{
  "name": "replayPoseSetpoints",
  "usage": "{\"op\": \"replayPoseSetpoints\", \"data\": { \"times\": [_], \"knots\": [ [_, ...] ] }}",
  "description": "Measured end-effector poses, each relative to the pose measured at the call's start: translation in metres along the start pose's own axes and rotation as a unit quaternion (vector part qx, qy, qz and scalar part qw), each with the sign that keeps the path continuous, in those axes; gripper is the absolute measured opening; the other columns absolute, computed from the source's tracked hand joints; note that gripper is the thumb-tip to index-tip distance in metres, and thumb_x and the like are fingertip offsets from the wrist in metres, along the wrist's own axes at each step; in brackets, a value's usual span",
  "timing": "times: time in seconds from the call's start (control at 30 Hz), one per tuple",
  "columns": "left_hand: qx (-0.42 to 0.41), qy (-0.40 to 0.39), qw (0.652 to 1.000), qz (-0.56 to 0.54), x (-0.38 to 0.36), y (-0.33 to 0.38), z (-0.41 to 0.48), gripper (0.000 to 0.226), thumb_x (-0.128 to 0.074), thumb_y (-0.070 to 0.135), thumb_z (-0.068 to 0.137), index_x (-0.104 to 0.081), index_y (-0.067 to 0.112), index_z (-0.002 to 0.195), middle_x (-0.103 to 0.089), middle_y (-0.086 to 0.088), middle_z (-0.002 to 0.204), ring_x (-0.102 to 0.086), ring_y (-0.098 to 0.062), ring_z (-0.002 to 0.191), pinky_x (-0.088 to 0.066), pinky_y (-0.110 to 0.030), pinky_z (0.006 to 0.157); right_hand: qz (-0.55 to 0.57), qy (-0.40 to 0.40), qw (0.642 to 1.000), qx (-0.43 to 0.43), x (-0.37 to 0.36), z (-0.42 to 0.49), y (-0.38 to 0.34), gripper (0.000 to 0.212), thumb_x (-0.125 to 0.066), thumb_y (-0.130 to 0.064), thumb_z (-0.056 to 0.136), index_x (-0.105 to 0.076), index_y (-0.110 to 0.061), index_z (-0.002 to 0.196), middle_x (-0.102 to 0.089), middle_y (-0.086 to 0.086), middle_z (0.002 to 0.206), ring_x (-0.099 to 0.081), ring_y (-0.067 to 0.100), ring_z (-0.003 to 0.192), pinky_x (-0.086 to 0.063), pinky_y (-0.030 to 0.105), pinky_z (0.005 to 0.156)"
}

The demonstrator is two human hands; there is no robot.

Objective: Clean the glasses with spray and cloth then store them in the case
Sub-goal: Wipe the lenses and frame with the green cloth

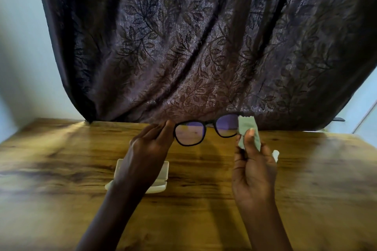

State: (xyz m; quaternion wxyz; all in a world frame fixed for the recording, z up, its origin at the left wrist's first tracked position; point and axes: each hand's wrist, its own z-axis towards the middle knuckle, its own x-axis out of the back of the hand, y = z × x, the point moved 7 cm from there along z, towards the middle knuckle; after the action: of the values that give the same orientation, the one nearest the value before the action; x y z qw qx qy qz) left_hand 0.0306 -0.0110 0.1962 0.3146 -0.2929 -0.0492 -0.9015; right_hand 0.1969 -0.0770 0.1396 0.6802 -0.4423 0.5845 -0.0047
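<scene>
Left hand (150, 144) in pinch on glasses (189, 133), right hand (253, 169) around cloth (247, 126); case (161, 171) half behind left forearm (122, 195).

The left forearm (114, 206) and right forearm (265, 226) are bare along their whole visible length, and so are the wrists. The left hand (151, 144) and right hand (253, 169) are bare too. The right thumbnail (252, 131) is short and plain.

Glasses (206, 129) above the table (61, 169), cloth (247, 128) at their right end, case (161, 171) lying beneath
</scene>
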Motion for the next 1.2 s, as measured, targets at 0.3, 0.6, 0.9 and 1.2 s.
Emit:
{"op": "replayPoseSetpoints", "data": {
  "times": [0.3,0.6,0.9,1.2],
  "knots": [
    [-0.003,-0.035,0.999,0.009,-0.004,0.005,-0.001,0.030,-0.046,0.007,0.082,-0.064,-0.011,0.097,-0.071,-0.019,0.083,-0.069,-0.030,0.074,-0.055,-0.031,0.059,-0.042,-0.004,0.999,0.019,-0.001,0.009,-0.004,0.014,-0.059,-0.010,0.085,-0.064,-0.008,0.098,-0.068,-0.003,0.083,-0.064,0.002,0.074,-0.054,0.013,0.065],
    [-0.003,-0.060,0.998,0.013,-0.010,0.005,-0.004,0.030,-0.042,0.004,0.083,-0.064,-0.013,0.095,-0.070,-0.024,0.089,-0.069,-0.033,0.076,-0.057,-0.036,0.059,-0.022,-0.011,0.999,-0.043,-0.002,-0.002,0.019,0.008,-0.054,-0.018,0.087,-0.063,-0.020,0.085,-0.069,-0.013,0.067,-0.060,-0.002,0.062,-0.049,0.010,0.052],
    [0.000,-0.038,0.998,-0.041,-0.011,0.011,-0.004,0.029,-0.048,0.006,0.078,-0.055,-0.010,0.101,-0.070,-0.023,0.079,-0.068,-0.033,0.070,-0.057,-0.035,0.051,-0.077,-0.064,0.994,-0.050,-0.020,-0.020,0.039,0.013,-0.052,-0.016,0.087,-0.064,-0.018,0.083,-0.068,-0.019,0.062,-0.060,-0.011,0.060,-0.045,0.015,0.060],
    [0.017,-0.042,0.999,-0.022,-0.011,-0.001,-0.008,0.030,-0.049,0.007,0.080,-0.062,-0.013,0.098,-0.070,-0.023,0.082,-0.068,-0.036,0.073,-0.056,-0.038,0.057,-0.063,0.005,0.996,-0.059,0.003,-0.008,0.030,0.010,-0.054,-0.023,0.088,-0.063,-0.021,0.086,-0.063,-0.010,0.072,-0.051,0.001,0.067,-0.043,0.011,0.051]
  ]
}}
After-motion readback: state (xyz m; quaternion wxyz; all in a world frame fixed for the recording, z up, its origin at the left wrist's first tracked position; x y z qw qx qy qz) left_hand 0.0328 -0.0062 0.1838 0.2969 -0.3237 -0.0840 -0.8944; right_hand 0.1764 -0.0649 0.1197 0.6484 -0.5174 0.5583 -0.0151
